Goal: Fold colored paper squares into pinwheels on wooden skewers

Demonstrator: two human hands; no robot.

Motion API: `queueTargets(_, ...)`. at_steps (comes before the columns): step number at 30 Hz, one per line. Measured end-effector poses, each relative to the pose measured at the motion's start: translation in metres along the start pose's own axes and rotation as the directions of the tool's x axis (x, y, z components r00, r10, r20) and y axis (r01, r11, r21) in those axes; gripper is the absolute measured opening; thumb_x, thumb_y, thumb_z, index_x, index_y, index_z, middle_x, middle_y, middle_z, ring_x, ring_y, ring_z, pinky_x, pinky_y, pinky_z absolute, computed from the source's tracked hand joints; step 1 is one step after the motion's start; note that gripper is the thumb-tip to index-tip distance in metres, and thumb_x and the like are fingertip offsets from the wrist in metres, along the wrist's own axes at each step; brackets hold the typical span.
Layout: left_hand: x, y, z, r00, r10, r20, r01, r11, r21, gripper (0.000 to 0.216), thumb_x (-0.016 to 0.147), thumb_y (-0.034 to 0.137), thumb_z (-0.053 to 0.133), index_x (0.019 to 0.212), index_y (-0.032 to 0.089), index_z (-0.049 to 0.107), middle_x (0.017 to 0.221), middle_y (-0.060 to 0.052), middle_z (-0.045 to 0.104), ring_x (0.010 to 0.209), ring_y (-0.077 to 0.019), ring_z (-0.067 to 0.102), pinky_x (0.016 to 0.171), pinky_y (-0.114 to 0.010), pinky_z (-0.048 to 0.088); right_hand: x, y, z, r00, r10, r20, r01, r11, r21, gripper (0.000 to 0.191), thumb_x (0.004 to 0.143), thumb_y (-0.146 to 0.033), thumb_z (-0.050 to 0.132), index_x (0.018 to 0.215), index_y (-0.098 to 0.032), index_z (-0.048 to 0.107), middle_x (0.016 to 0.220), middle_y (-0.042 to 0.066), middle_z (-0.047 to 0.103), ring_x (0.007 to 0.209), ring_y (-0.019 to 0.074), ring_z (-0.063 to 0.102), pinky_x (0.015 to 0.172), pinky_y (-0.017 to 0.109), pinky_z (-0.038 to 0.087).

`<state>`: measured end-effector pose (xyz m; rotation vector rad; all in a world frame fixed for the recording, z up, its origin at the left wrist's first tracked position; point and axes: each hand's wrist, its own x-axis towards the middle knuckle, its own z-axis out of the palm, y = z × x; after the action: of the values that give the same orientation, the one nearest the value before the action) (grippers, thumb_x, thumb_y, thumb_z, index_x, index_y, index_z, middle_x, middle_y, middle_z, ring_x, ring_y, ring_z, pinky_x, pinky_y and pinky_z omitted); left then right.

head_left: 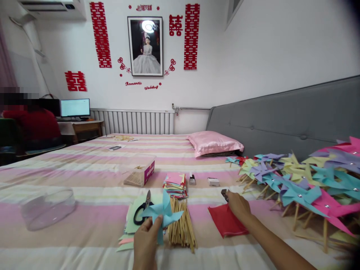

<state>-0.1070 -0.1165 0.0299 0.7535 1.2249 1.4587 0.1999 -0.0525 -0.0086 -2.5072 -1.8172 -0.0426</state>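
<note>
My left hand pinches a light-blue paper pinwheel between thumb and fingers. The pinwheel is over a bundle of thin wooden sticks and partly covers black-handled scissors. The scissors lie on a stack of pale green paper sheets. In my right hand is a small dark metallic tool, its kind mostly hidden by the fingers. That hand is above a flat red piece, either paper or cloth, lying on the striped bedspread.
Finished pinwheels on sticks crowd the right side. Stacked coloured paper squares, a small white box, a clear plastic box and a clear round container sit ahead. A person in red sits far left.
</note>
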Motion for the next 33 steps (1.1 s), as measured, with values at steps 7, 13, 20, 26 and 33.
queueTargets(7,0.000,-0.002,0.001,1.000,0.009,-0.006,-0.009,1.000,0.017,0.033,0.049,0.037,0.073,0.067,0.012,0.065,0.056,0.001,0.061,0.061,-0.0155,0.051,0.060,-0.024,0.037,0.019,0.009,0.007,0.995,-0.093,0.046,0.092,0.995,0.028,0.022,0.085,-0.027,0.050,0.105,-0.017,0.055,0.105,0.005,0.059,0.090,0.0176,0.058,0.076,0.037,0.048)
queueTargets(13,0.001,-0.003,0.002,0.999,0.037,-0.006,-0.037,0.998,0.046,0.032,0.049,0.038,0.073,0.065,0.012,0.065,0.058,0.000,0.062,0.059,-0.0157,0.051,0.059,-0.025,0.037,0.034,0.003,0.006,0.981,-0.136,0.137,0.134,0.991,0.025,0.024,0.084,-0.027,0.052,0.105,-0.016,0.054,0.106,0.005,0.058,0.090,0.0182,0.058,0.075,0.037,0.049)
queueTargets(20,0.003,-0.002,0.003,1.000,0.001,-0.006,-0.001,0.999,0.035,0.031,0.048,0.037,0.073,0.065,0.013,0.066,0.058,0.000,0.064,0.059,-0.0158,0.053,0.058,-0.024,0.038,0.033,-0.002,0.007,0.988,-0.085,0.127,0.085,0.996,0.005,0.025,0.085,-0.028,0.050,0.106,-0.016,0.054,0.106,0.006,0.058,0.090,0.0182,0.058,0.076,0.039,0.049)
queueTargets(26,0.004,-0.003,0.001,1.000,-0.001,-0.012,0.001,1.000,0.011,0.030,0.048,0.036,0.073,0.066,0.012,0.066,0.059,-0.002,0.065,0.060,-0.0166,0.055,0.059,-0.024,0.039,0.033,-0.004,0.011,0.994,-0.044,0.101,0.040,0.998,0.040,0.024,0.085,-0.028,0.051,0.105,-0.016,0.054,0.106,0.006,0.058,0.090,0.0181,0.058,0.076,0.038,0.049)
queueTargets(33,0.004,-0.001,-0.003,1.000,0.003,-0.015,-0.003,1.000,0.000,0.028,0.049,0.034,0.074,0.063,0.011,0.064,0.054,0.000,0.062,0.056,-0.0134,0.051,0.056,-0.023,0.037,0.038,0.012,0.026,0.999,-0.007,0.044,-0.002,0.975,0.221,0.020,0.085,-0.027,0.051,0.101,-0.017,0.057,0.105,0.005,0.059,0.091,0.0178,0.058,0.078,0.038,0.048)
